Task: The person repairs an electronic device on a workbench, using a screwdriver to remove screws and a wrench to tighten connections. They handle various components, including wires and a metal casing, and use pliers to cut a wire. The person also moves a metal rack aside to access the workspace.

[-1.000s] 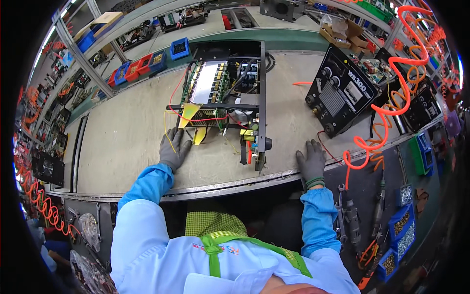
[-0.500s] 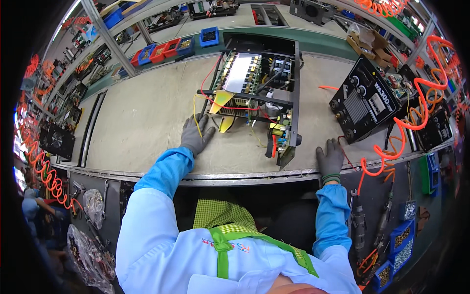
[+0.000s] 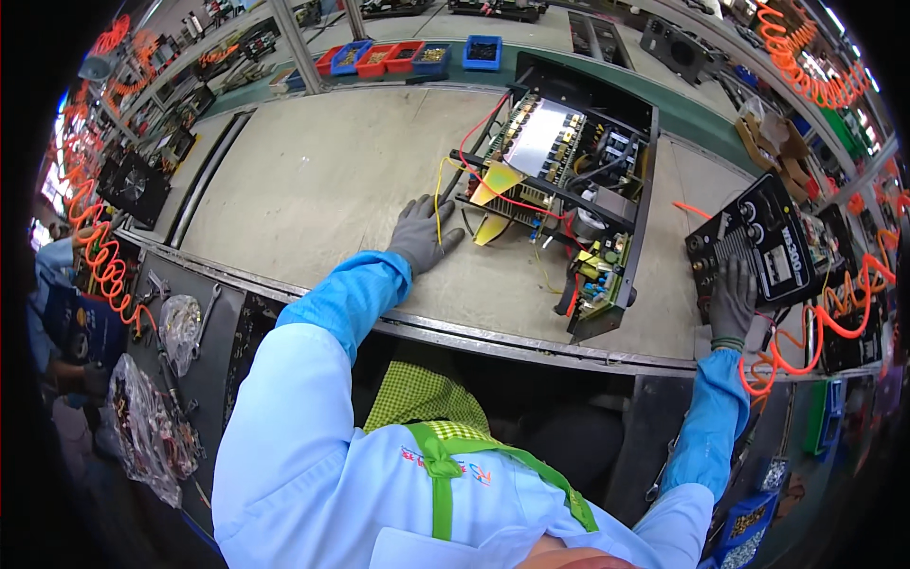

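My left hand [image 3: 423,235] lies on the worktop [image 3: 322,190], fingers stretched out beside an opened electronics chassis [image 3: 641,213]. A thin yellow wire [image 3: 437,201] hangs from the chassis across that hand. Circuit boards, a silvery plate [image 3: 544,140] and two yellowish metal plates [image 3: 496,182] show inside the chassis, along with red wires. To the right, my right hand [image 3: 733,296] rests with extended fingers against the front of a black power unit [image 3: 773,242] with knobs and a meter. Neither hand grips anything that I can see.
Red and blue parts bins [image 3: 379,59] line the far side. Orange coiled air hoses [image 3: 820,346] hang by the black unit, near a cardboard box [image 3: 779,142]. Below the bench's metal edge [image 3: 531,351], wrenches and a plastic bag [image 3: 142,427] lie at left.
My right hand has moved from the bench's front edge onto the black unit's front. The view has shifted, while my left hand stays beside the chassis.
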Available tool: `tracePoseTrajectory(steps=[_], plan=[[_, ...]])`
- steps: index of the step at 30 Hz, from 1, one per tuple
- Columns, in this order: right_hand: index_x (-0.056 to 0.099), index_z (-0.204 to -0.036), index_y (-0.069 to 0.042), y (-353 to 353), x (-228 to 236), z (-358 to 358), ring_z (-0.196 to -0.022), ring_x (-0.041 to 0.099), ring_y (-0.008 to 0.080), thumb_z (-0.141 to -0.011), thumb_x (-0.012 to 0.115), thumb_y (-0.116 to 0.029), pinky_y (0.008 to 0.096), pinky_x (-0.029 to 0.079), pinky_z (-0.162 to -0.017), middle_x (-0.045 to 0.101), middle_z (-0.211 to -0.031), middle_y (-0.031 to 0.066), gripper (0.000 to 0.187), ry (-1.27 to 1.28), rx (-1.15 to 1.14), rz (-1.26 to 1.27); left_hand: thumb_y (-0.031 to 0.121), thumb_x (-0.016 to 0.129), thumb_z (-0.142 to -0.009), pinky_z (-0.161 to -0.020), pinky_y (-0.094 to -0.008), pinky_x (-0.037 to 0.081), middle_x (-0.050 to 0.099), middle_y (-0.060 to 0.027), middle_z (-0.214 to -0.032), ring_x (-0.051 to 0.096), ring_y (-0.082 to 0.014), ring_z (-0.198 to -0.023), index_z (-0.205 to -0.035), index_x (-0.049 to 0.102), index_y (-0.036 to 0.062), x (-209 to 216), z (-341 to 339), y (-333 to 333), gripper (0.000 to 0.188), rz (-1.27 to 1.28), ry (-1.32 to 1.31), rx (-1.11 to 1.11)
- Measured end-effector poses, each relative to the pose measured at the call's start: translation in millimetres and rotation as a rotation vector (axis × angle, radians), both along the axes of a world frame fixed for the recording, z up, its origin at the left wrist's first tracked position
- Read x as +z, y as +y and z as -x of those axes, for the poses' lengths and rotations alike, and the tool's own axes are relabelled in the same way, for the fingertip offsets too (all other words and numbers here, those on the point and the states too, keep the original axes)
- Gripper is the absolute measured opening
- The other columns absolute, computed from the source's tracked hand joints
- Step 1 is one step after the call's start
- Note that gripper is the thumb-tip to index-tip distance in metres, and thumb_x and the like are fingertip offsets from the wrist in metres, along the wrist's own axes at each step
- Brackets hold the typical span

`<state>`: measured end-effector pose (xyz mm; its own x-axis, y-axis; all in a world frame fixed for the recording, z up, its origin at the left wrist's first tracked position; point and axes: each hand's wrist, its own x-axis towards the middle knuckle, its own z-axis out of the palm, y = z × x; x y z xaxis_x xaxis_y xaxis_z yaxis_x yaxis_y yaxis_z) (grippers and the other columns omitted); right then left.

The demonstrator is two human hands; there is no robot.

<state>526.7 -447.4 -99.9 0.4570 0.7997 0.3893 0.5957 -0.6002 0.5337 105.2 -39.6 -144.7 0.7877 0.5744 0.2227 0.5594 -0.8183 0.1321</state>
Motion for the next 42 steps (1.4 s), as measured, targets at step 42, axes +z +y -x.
tracePoseTrajectory(steps=[42], plan=[[0.049, -0.133, -0.012, 99, -69, 110, -0.137, 0.027, 0.0361, -0.086, 0.055, -0.043, 0.0523, 0.024, -0.111, 0.037, -0.144, 0.0142, 0.057, 0.566, -0.228, -0.461, 0.042, 0.057, -0.086, -0.103, -0.0476, 0.035, 0.048, -0.0215, -0.132, 0.044, -0.0393, -0.122, -0.13, 0.051, 0.0048, 7, 70, 54, 0.058, -0.088, -0.029, -0.026]])
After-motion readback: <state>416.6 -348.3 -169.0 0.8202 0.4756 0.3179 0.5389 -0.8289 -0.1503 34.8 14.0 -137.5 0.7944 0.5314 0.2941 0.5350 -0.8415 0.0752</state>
